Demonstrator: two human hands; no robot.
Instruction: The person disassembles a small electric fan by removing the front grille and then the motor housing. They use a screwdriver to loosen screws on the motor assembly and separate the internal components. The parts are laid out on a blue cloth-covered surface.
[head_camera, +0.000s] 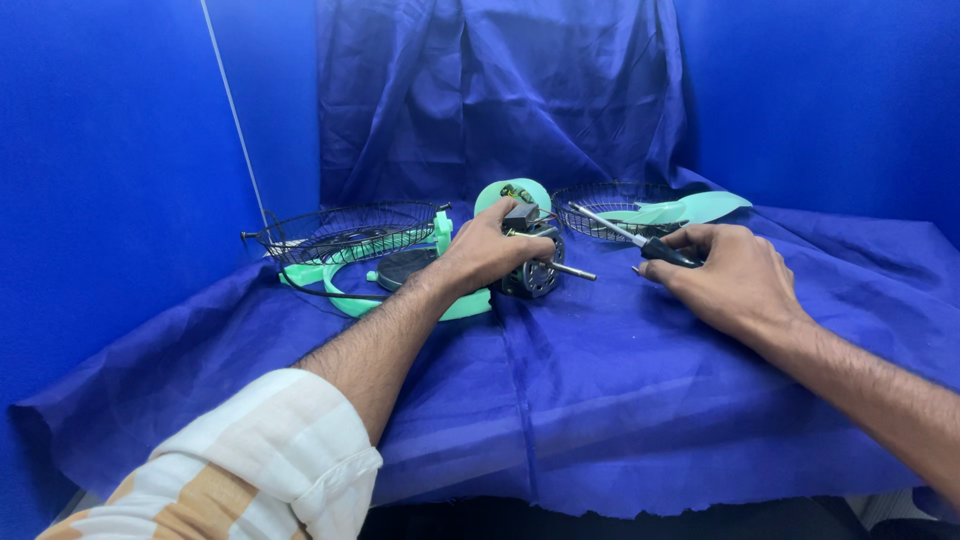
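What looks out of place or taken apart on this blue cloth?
A small fan lies in pieces: its bare motor under the left hand, two wire guards apart, green blades loose. The right hand holds a screwdriver. Nothing spilled.

Motor (530, 262) centre; 1 grille (345, 232) left, 1 grille (612, 208) behind-right.

Single head-worn view, looking forward and slightly down over a table (600, 400) draped in blue cloth. Close range: both forearms enter from the bottom edge, left hand (490, 250) and right hand (725, 270) mid-frame. Blue backdrop (500, 90) fills the top half. Table front edge shows at the bottom. No second view.
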